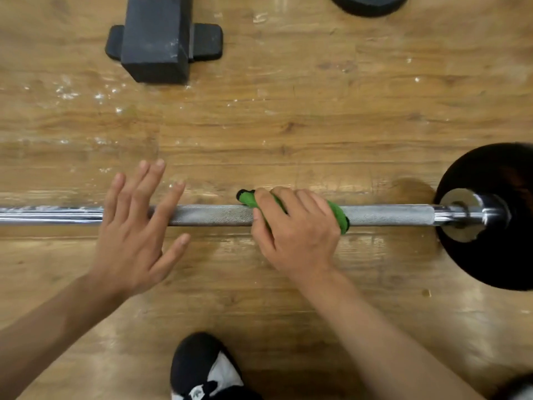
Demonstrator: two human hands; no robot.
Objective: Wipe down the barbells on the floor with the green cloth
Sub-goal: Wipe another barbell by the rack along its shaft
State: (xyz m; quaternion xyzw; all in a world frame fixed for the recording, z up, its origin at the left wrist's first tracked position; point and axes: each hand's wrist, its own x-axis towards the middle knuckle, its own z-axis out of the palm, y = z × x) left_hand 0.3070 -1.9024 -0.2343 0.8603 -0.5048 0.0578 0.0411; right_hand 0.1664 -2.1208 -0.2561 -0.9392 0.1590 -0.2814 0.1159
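A steel barbell [213,215] lies across the wooden floor from the left edge to a black weight plate [490,255] at the right. The green cloth [336,212] is wrapped over the knurled part of the bar. My right hand [294,229] grips the cloth around the bar, fingers curled over the far side. My left hand [135,226] is spread flat with straight fingers over the bar, a little to the left of the cloth; whether it touches the bar is unclear.
A dark grey block-shaped stand [155,39] sits on the floor beyond the bar at the upper left. Part of another black plate [369,4] shows at the top edge. My black-and-white shoe [204,370] is at the bottom centre.
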